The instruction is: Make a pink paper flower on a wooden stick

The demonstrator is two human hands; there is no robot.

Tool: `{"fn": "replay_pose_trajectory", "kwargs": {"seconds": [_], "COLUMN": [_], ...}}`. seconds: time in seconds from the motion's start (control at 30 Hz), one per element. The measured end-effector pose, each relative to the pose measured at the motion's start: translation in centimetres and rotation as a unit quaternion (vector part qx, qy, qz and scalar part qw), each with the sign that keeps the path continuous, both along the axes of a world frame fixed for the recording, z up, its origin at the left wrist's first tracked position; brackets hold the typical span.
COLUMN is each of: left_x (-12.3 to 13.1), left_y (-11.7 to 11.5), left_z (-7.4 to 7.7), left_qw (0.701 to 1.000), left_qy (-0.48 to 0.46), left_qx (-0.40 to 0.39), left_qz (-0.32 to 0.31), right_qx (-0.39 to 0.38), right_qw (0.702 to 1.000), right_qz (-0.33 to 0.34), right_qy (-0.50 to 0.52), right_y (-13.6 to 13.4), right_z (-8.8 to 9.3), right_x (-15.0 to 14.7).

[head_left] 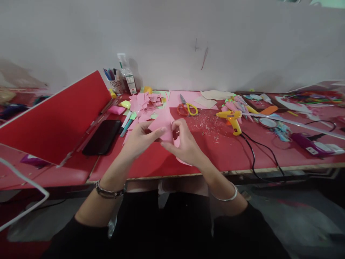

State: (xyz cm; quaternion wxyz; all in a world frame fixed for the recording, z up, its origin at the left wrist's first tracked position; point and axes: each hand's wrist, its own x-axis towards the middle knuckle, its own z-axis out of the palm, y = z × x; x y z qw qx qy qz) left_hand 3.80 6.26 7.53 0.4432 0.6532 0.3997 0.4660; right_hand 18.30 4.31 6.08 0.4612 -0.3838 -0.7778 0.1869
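Your left hand point(140, 138) and right hand point(186, 142) pinch the pink paper point(163, 120), bent but seemingly unfinished, while loose pink scraps point(145, 101) lie beyond.

The paper point(168, 134) looks matt, the glue gun point(233, 116) smooth plastic.

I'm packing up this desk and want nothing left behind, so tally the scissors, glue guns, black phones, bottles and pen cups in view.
Scissors: 1
Glue gun: 1
Black phone: 1
Bottle: 1
Pen cup: 1
Total: 5
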Motion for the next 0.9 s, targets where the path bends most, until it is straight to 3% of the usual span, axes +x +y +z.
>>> {"fn": "replay_pose_trajectory", "kwargs": {"seconds": [0.1, 0.2, 0.43, 0.9], "left_x": [0.2, 0.5, 1.5, 1.1], "left_y": [0.2, 0.5, 0.8, 0.9], "left_z": [0.4, 0.7, 1.1, 0.9], "left_qw": [0.994, 0.986, 0.979, 0.971], "left_qy": [-0.039, -0.067, -0.102, -0.091], "left_qx": [0.054, 0.087, 0.128, 0.204], "left_qz": [-0.090, -0.129, -0.123, -0.087], "right_qx": [-0.036, -0.053, -0.057, -0.054], "right_qw": [0.998, 0.995, 0.989, 0.991], "right_qz": [0.021, 0.060, 0.120, 0.106], "right_qy": [0.045, 0.065, 0.068, 0.054], "right_y": [0.3, 0.3, 0.6, 0.6], "right_z": [0.5, 1.2, 2.7, 3.4], "right_x": [0.1, 0.4, 1.5, 1.3]}}
